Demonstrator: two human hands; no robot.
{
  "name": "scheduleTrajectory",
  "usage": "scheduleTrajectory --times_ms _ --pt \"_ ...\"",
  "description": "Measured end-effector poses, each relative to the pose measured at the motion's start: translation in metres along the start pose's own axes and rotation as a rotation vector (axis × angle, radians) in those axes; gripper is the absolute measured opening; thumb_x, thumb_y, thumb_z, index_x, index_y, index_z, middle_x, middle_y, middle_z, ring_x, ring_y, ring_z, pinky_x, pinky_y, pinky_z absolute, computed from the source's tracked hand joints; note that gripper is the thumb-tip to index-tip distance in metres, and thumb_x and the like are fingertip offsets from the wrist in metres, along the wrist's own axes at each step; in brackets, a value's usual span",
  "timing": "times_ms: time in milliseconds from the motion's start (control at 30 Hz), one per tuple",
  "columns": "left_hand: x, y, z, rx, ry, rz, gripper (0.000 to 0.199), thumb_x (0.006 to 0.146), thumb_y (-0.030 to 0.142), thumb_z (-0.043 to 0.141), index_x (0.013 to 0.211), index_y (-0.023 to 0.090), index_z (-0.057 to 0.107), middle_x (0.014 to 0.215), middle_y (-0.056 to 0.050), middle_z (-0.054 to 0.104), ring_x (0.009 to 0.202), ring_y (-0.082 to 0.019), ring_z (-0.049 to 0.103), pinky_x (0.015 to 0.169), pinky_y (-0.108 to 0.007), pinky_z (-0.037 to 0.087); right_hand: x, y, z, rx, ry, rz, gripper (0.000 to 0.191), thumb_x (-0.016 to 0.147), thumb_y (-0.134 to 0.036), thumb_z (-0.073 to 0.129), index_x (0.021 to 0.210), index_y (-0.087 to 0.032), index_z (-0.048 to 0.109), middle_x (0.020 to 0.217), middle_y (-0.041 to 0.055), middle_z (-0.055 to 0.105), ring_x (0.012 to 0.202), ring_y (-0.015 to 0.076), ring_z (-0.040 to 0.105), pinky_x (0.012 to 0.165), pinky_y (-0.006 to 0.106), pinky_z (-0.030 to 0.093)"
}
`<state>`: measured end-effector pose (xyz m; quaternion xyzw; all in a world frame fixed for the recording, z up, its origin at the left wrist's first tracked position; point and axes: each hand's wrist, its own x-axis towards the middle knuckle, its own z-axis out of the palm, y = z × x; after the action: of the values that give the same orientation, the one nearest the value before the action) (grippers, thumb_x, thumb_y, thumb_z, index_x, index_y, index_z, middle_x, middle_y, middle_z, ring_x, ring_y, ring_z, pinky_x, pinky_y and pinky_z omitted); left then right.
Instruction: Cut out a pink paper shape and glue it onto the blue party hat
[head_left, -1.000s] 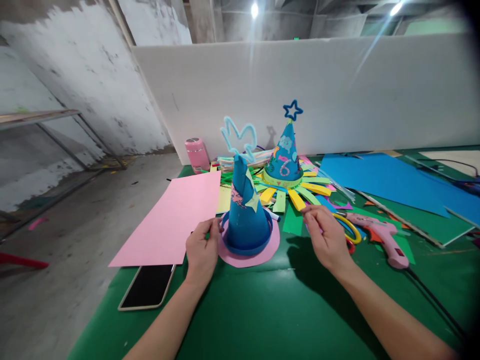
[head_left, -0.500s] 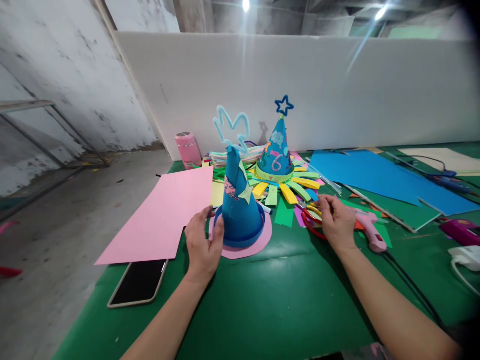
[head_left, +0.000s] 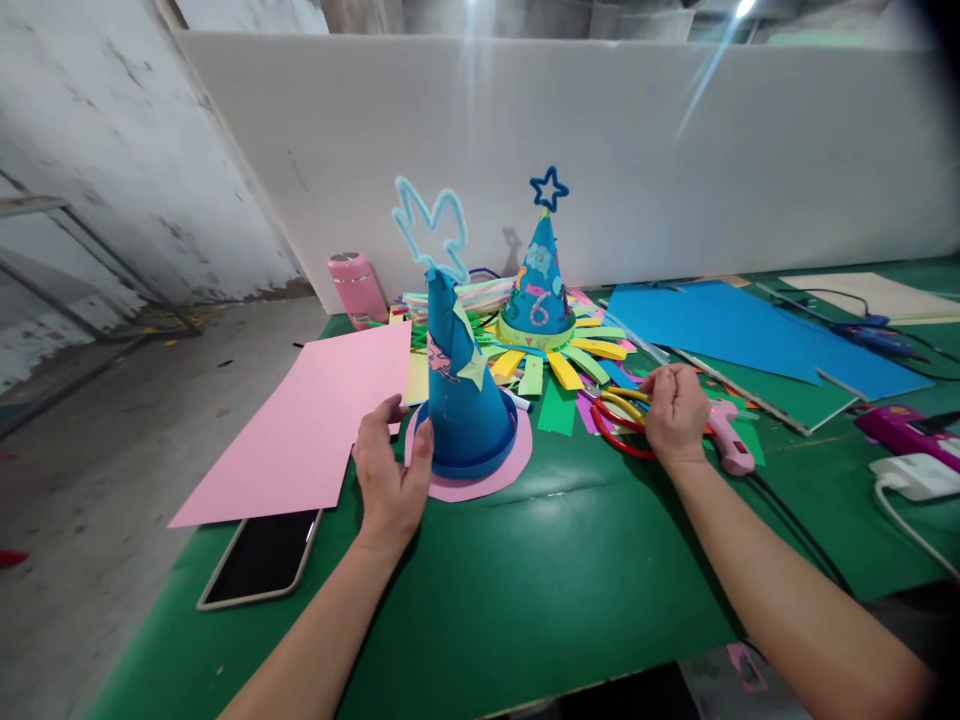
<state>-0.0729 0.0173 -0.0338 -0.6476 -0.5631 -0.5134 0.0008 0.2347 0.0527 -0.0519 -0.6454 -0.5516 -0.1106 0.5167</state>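
Observation:
A blue paper cone hat (head_left: 469, 425) stands upright on a round pink paper piece (head_left: 472, 490), topped by a light-blue pipe-cleaner shape (head_left: 442, 215). My left hand (head_left: 390, 475) is at the hat's left side, thumb and fingers apart around the edge of its blue rim. My right hand (head_left: 677, 412) is closed above the table, just right of scissors with red handles (head_left: 619, 440) and a yellow-handled tool (head_left: 622, 402). Whatever its curled fingers hold, if anything, is hidden. A pink glue gun (head_left: 729, 440) lies to its right.
Behind stands another blue cone hat (head_left: 538, 285) with a star and yellow-green strips. Pink paper (head_left: 300, 440) overlaps a phone (head_left: 262, 555) at left. A pink bottle (head_left: 358, 290), blue sheets (head_left: 720, 325) and a white charger (head_left: 915, 478) also lie about.
The view has shifted, so the scene sits further left and higher. My right hand has moved slightly right, away from the scissors, and its fingers have curled in. My left hand stays by the hat.

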Motion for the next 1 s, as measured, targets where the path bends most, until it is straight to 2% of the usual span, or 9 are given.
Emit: scheduleTrajectory --times_ms 367,533,600,667,700,733,800,900,1000 --pt "-0.001 0.004 -0.005 0.022 0.068 0.009 0.024 0.079 0.026 0.045 0.101 0.015 0.046 0.091 -0.008 0.051 0.087 -0.02 0.05 0.077 -0.035 0.04 0.002 -0.004 -0.005 0.024 -0.015 0.006 0.026 0.082 -0.026 0.03 0.06 -0.021 0.042 0.053 -0.0011 0.05 0.049 0.0134 0.046 0.052 0.026 0.036" --pt "-0.003 0.011 -0.004 0.034 0.092 0.162 0.019 0.077 0.02 0.046 0.096 0.017 0.047 0.089 -0.008 0.052 0.089 -0.022 0.049 0.078 -0.038 0.04 0.003 -0.008 -0.009 -0.004 -0.067 0.035 0.03 0.083 -0.028 0.032 0.055 -0.022 0.04 0.048 -0.0019 0.047 0.045 0.0136 0.044 0.047 0.026 0.033" --pt "-0.006 0.014 -0.003 0.046 0.078 0.239 0.024 0.075 0.018 0.048 0.098 0.017 0.046 0.092 -0.009 0.052 0.094 -0.024 0.048 0.08 -0.04 0.04 0.0 -0.012 -0.009 -0.008 -0.136 0.022 0.032 0.083 -0.033 0.034 0.054 -0.022 0.04 0.046 -0.0024 0.046 0.043 0.0135 0.044 0.045 0.026 0.032" --pt "-0.01 0.017 -0.002 0.056 0.048 0.295 0.03 0.073 0.017 0.05 0.102 0.018 0.045 0.096 -0.01 0.051 0.096 -0.024 0.047 0.081 -0.042 0.039 -0.006 -0.02 -0.006 0.008 -0.256 -0.028 0.025 0.081 -0.037 0.041 0.062 -0.021 0.047 0.05 -0.0023 0.052 0.044 0.0132 0.047 0.044 0.025 0.035" --pt "-0.012 0.018 -0.002 0.059 0.033 0.319 0.032 0.072 0.016 0.051 0.104 0.018 0.044 0.097 -0.011 0.051 0.096 -0.025 0.047 0.081 -0.042 0.039 -0.01 -0.025 -0.005 0.019 -0.318 -0.065 0.018 0.079 -0.037 0.045 0.073 -0.021 0.05 0.057 -0.0018 0.056 0.048 0.0134 0.05 0.046 0.024 0.037" --pt "-0.014 0.018 -0.002 0.062 0.016 0.342 0.034 0.072 0.016 0.051 0.105 0.018 0.044 0.099 -0.011 0.05 0.096 -0.025 0.047 0.081 -0.042 0.04 -0.013 -0.031 -0.003 0.028 -0.381 -0.108 0.02 0.077 -0.035 0.048 0.089 -0.02 0.051 0.065 -0.0005 0.06 0.054 0.0141 0.054 0.049 0.024 0.041" --pt "-0.016 0.02 -0.002 0.072 -0.022 0.382 0.038 0.071 0.015 0.052 0.108 0.019 0.043 0.1 -0.011 0.05 0.095 -0.025 0.047 0.081 -0.043 0.039 -0.02 -0.042 0.0 0.025 -0.493 -0.211 0.033 0.076 -0.031 0.05 0.106 -0.018 0.046 0.08 0.0032 0.063 0.068 0.0168 0.057 0.061 0.028 0.044" --pt "-0.018 0.021 -0.004 0.078 -0.062 0.418 0.041 0.07 0.013 0.052 0.109 0.021 0.041 0.099 -0.011 0.051 0.094 -0.025 0.048 0.082 -0.044 0.037 -0.028 -0.056 0.0 -0.023 -0.638 -0.347 0.033 0.076 -0.031 0.049 0.106 -0.018 0.05 0.098 0.0077 0.062 0.089 0.0233 0.053 0.076 0.037 0.041" --pt "-0.018 0.021 -0.006 0.063 -0.063 0.427 0.041 0.069 0.013 0.053 0.108 0.021 0.042 0.098 -0.011 0.053 0.093 -0.025 0.05 0.082 -0.045 0.036 -0.034 -0.063 -0.005 -0.092 -0.743 -0.417 0.031 0.077 -0.034 0.047 0.103 -0.019 0.055 0.108 0.0089 0.059 0.102 0.0296 0.046 0.082 0.045 0.035"
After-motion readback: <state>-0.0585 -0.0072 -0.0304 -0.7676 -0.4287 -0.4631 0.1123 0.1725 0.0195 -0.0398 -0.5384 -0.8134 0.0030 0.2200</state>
